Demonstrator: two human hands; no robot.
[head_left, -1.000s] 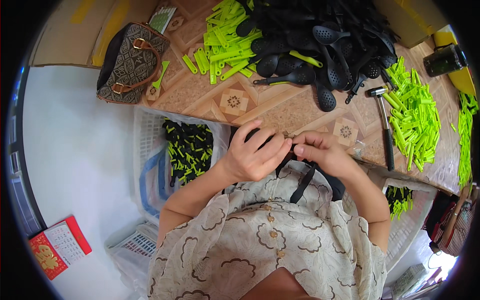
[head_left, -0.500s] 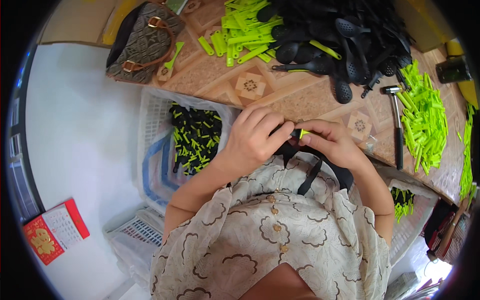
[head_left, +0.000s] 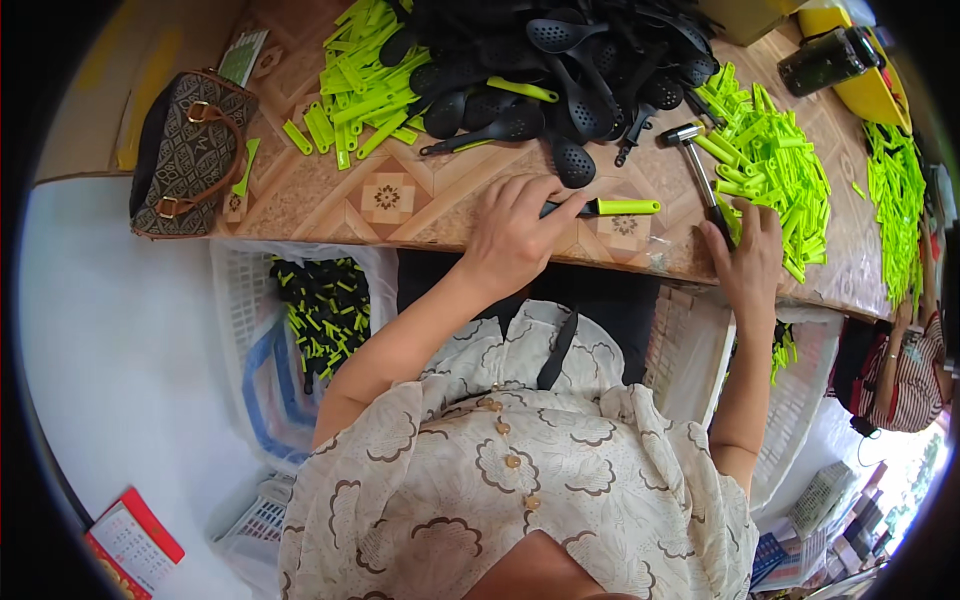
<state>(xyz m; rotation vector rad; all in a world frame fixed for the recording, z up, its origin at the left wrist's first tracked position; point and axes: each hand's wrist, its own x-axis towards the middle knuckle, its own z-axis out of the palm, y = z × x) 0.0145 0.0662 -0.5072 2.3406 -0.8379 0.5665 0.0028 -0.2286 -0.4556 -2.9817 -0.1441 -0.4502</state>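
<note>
My left hand point(head_left: 515, 235) is closed round a black kitchen utensil at the table's near edge. The utensil's bright green handle sleeve point(head_left: 628, 207) points right, while its other end is hidden inside my hand. On the right, my right hand point(head_left: 750, 255) has thumb and fingers round the black grip of a hammer point(head_left: 703, 180), whose metal head lies to the far side. Beyond my left hand is a heap of black slotted spoons point(head_left: 575, 105). Loose green handle sleeves point(head_left: 785, 165) are piled beside the hammer, touching the area near my right fingers.
Another green handle pile point(head_left: 360, 85) lies far left, near a patterned handbag point(head_left: 190, 150). A lined basket point(head_left: 235, 310) of black-and-green pieces stands below the table's left edge. At far right are more green sleeves point(head_left: 895, 200), a dark jar point(head_left: 828, 62) and another person point(head_left: 905, 370).
My right hand has let go of the green sleeve and moved right to the hammer. My left hand has brought the utensil from my lap side onto the table edge. The view has shifted right.
</note>
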